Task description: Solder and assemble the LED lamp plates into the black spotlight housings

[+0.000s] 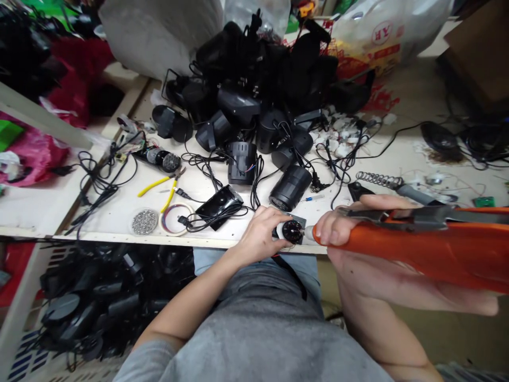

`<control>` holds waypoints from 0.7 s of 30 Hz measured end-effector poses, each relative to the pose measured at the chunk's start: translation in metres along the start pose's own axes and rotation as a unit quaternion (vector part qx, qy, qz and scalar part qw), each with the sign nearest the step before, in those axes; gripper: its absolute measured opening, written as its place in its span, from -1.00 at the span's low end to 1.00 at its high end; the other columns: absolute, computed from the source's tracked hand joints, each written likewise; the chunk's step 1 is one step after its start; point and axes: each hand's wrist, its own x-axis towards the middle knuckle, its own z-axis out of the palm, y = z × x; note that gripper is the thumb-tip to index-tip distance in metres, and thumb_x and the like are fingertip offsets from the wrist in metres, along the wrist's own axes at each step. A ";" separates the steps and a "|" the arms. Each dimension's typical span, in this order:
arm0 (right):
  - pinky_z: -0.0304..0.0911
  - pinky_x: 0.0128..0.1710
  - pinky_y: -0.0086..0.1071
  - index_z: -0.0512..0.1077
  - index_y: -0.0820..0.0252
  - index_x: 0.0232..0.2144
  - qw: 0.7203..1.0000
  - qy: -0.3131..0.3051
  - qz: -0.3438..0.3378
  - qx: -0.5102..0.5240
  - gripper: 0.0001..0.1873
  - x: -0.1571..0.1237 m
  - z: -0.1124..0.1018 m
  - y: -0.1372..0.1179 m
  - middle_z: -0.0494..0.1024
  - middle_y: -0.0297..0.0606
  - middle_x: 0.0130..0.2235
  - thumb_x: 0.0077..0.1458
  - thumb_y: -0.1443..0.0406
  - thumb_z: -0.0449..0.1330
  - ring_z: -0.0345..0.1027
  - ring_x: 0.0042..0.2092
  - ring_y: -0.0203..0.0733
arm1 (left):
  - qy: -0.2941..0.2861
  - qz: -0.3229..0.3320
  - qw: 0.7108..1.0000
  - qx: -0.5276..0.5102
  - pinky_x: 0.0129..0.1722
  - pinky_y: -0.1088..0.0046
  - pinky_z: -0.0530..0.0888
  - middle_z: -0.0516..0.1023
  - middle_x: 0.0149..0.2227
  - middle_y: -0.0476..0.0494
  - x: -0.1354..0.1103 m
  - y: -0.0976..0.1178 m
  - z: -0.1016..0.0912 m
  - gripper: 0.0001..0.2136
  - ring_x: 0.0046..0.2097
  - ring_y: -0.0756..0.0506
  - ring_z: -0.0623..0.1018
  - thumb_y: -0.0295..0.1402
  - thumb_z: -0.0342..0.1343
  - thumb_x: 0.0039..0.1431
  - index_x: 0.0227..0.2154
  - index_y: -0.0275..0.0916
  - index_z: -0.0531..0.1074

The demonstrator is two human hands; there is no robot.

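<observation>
My left hand [262, 229] is closed around a small round part [292, 232] with a black face and a white side, at the table's front edge. A dark flat plate lies under or behind it. In my right hand [338, 228] is an orange electric screwdriver [397, 246] with a grey lever along its top. Its tip points left and meets the black face; whether a screw sits there is too small to tell. Just beyond my left hand lie a black cylindrical lamp housing [291, 188] and an open black box [220, 206] with a cable.
Yellow-handled cutters [163, 190], a dish of small screws [145, 221] and a tape roll [176, 219] lie to the left. Black lamp housings [246, 95] are heaped at the back. A coil spring [379, 179] and loose cables lie right. A crate of black parts [107, 302] stands below.
</observation>
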 end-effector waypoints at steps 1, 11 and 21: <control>0.37 -0.35 -0.10 0.48 -0.01 0.05 0.998 0.003 -0.004 0.068 -0.10 0.000 0.001 0.001 0.40 -0.28 -0.48 0.05 -0.43 -0.14 0.32 -0.48 -0.10 | 0.002 -0.001 1.000 -0.001 0.03 0.14 0.45 0.56 -0.08 -0.18 0.000 0.000 0.000 -0.54 -0.01 -0.23 0.50 -0.35 0.44 -0.01 -0.01 -0.17 0.53; 0.42 -0.26 -0.09 0.52 0.04 0.05 0.984 -0.049 0.006 0.173 -0.16 0.003 -0.004 0.005 0.50 -0.23 -0.39 -0.02 -0.38 0.14 0.41 -0.39 -0.09 | 0.007 -0.018 1.000 -0.018 -0.07 0.25 0.49 0.54 -0.16 -0.15 0.001 0.000 0.001 -0.55 -0.08 -0.19 0.52 -0.38 0.45 -0.05 -0.04 -0.18 0.56; 0.38 -0.37 -0.17 0.55 0.02 -0.01 0.991 -0.061 0.003 0.121 -0.22 0.008 0.001 0.002 0.49 -0.26 -0.43 0.03 -0.36 0.09 0.41 -0.41 -0.14 | 0.009 0.000 1.000 -0.022 -0.16 0.33 0.49 0.53 -0.24 -0.12 0.003 -0.004 -0.001 -0.61 -0.17 -0.14 0.53 -0.38 0.45 -0.06 -0.11 -0.21 0.59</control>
